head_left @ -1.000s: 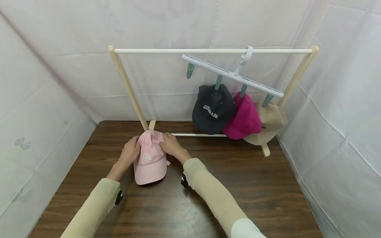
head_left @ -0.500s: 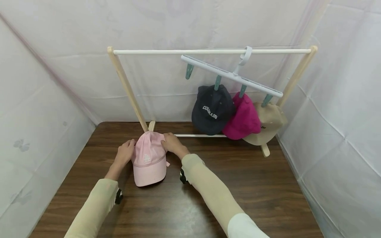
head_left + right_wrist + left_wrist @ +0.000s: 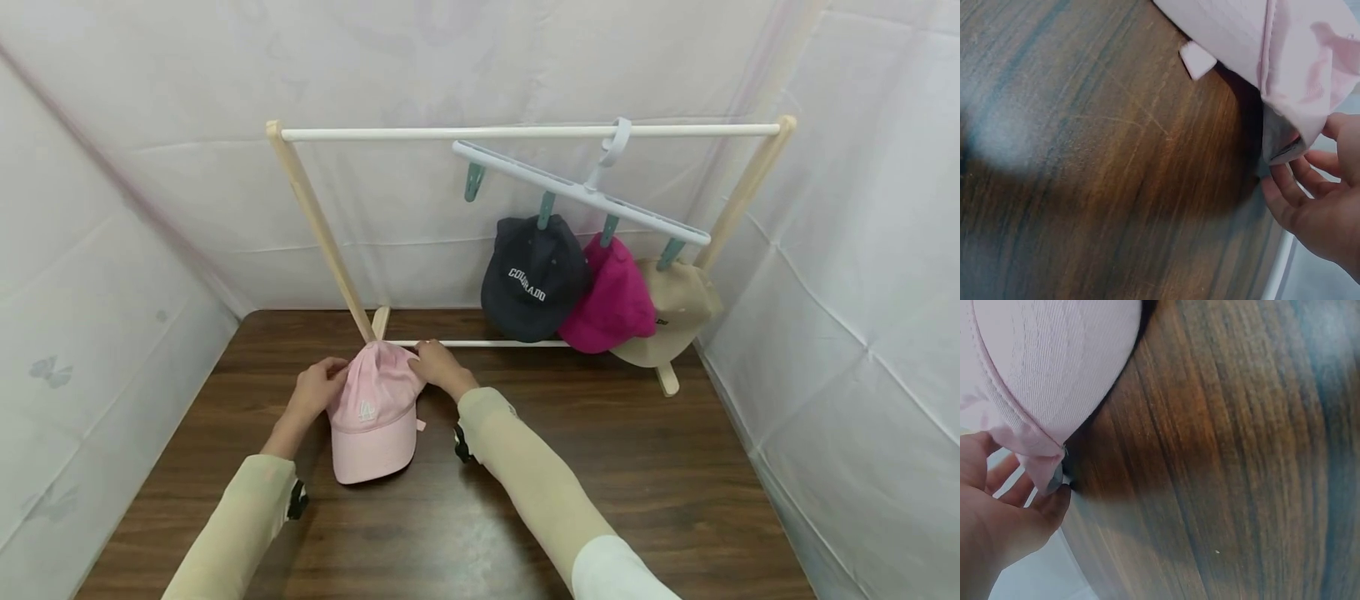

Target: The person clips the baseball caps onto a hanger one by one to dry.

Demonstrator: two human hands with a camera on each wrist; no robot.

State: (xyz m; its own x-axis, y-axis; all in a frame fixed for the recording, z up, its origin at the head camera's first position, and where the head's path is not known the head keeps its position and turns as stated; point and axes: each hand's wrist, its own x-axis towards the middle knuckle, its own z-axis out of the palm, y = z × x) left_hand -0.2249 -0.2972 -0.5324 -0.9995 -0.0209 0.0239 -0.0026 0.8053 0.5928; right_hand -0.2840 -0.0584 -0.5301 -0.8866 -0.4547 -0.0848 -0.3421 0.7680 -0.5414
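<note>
A pale pink baseball cap (image 3: 372,448) with a white LA logo lies at the left of the table, brim towards me. My left hand (image 3: 311,396) pinches the left side of the crown, its fingers bent about the fabric edge in the left wrist view. On the opposite side, my right hand (image 3: 442,368) grips the crown's edge; in the right wrist view its fingers curl under a fold of pink cloth (image 3: 1304,106). A small pink strap end (image 3: 1197,60) sticks out beneath the cap. The cap's back is hidden.
Behind stands a rack with a white rail (image 3: 375,134). From it hangs a white clip hanger (image 3: 570,190), tilted down to the right, bearing a dark COLORADO cap (image 3: 528,292), a magenta cap (image 3: 618,300) and a beige cap (image 3: 686,300). Its leftmost green clip (image 3: 474,182) holds nothing.
The pink cap has slid slightly towards me, its crown now sagging wider. My left hand has shifted off to the left, then back onto the crown's side. The right hand keeps its hold.
</note>
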